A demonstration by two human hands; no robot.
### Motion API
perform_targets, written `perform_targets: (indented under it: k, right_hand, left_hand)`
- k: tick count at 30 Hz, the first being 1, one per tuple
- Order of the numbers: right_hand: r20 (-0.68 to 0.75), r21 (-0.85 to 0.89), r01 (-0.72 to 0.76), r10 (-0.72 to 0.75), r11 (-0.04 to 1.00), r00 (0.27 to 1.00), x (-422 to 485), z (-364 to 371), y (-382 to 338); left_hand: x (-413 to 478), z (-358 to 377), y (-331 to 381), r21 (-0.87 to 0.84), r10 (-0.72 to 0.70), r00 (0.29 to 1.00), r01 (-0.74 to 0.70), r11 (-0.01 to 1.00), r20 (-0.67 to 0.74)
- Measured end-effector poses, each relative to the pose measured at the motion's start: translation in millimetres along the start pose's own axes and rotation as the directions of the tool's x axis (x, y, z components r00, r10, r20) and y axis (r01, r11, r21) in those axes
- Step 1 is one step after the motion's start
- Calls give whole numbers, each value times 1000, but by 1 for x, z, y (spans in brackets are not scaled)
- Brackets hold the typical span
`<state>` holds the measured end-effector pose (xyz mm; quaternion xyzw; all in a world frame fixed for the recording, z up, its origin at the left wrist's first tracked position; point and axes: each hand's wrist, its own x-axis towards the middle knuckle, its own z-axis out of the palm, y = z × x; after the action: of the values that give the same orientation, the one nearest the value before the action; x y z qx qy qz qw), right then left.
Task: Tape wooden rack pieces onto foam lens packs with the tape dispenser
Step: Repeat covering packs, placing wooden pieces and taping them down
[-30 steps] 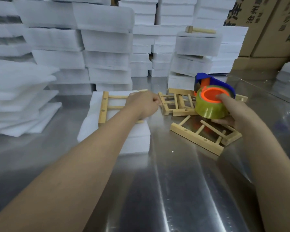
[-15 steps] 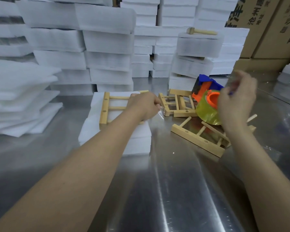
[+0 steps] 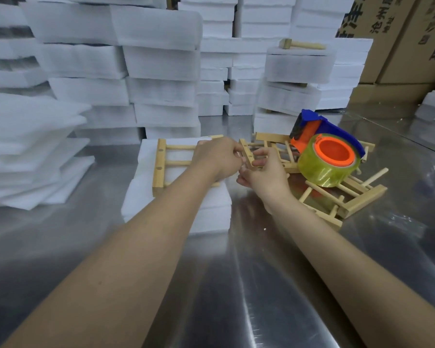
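Our left hand (image 3: 217,159) curls over the right rail of the rack piece (image 3: 160,167), pinning it on the foam pack (image 3: 146,197). Our right hand (image 3: 264,172) sits just beside it, fingers half-curled — whether it pinches clear tape we cannot tell. The tape dispenser (image 3: 329,156) rests on loose racks (image 3: 349,197) further right. We should hold the rack square and flat — then smooth any tape over the pack's edge.
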<state>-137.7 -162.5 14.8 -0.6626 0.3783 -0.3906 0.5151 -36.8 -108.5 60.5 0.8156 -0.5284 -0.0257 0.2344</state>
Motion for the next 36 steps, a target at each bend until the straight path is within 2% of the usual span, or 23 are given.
perform_targets:
  k: [3, 6, 9, 11, 14, 16, 18, 19, 20, 22, 23, 24, 25, 26, 27, 29, 31, 34, 36]
  right_hand:
    - [42, -162, 15, -9, 987, 999, -2, 7, 3]
    - [103, -404, 101, -64, 909, 993, -5, 17, 8]
    - [163, -458, 212, -153, 863, 975, -7, 27, 8]
    - [169, -436, 261, -207, 861, 964, -11, 34, 9]
    - [139, -530, 253, -211, 809, 968, -20, 34, 9]
    - [173, -638, 279, -220, 717, 960, -24, 31, 9]
    - [212, -663, 319, -239, 677, 948, -25, 30, 11]
    - [212, -642, 330, -254, 692, 944, -24, 30, 12]
    - [188, -592, 324, -265, 738, 946, -25, 29, 12]
    - [85, -443, 277, -267, 853, 960, -23, 30, 10]
    - [47, -377, 248, -249, 892, 967, -22, 31, 8]
    - [24, -325, 226, -231, 918, 973, -23, 33, 6]
    - [3, -286, 212, -221, 934, 975, -24, 35, 4]
    - [-22, -264, 210, -223, 941, 975, -24, 37, 4]
    - [-44, -253, 212, -230, 944, 972, -24, 38, 4]
    - [-58, -221, 221, -239, 950, 969, -24, 38, 5]
    - [-40, -148, 218, -226, 965, 973, -24, 36, 7]
    - [-16, 3, 199, -199, 980, 980, -32, 31, 1]
    - [-26, 167, 233, -232, 958, 972, -36, 26, -10]
  left_hand:
    - [4, 2, -2, 3, -6, 999, 6, 1000, -44]
    - [5, 2, -2, -97, -50, 997, 44, 994, -65]
    - [4, 2, -1, -138, -42, 997, 33, 990, -64]
    - [1, 0, 1, -243, -74, 994, 53, 969, -76]
    - [-5, -8, 4, -532, -152, 978, 51, 845, -147]
    - [-8, -18, 6, -632, -208, 967, 71, 771, -145]
    - [-16, -30, 3, -689, -217, 969, 76, 721, -120]
    - [-22, -38, -2, -685, -199, 967, 37, 728, -159]
    - [-30, -49, -11, -646, -178, 949, -32, 763, -259]
    - [-49, -66, -42, -547, -197, 841, -134, 826, -504]
    - [-58, -69, -62, -548, -263, 784, -115, 828, -562]
    - [-68, -67, -83, -601, -369, 747, -50, 798, -552]
    - [-77, -58, -102, -686, -482, 731, 28, 727, -482]
    - [-84, -45, -119, -761, -565, 732, 100, 641, -381]
    - [-91, -31, -127, -791, -590, 756, 166, 589, -282]
    - [-97, -15, -131, -764, -533, 827, 225, 605, -179]
    - [-98, -13, -125, -792, -505, 846, 185, 582, -173]
    - [-99, -22, -111, -903, -444, 883, 61, 425, -150]
    - [-98, -26, -102, -966, -297, 954, 40, 255, -39]
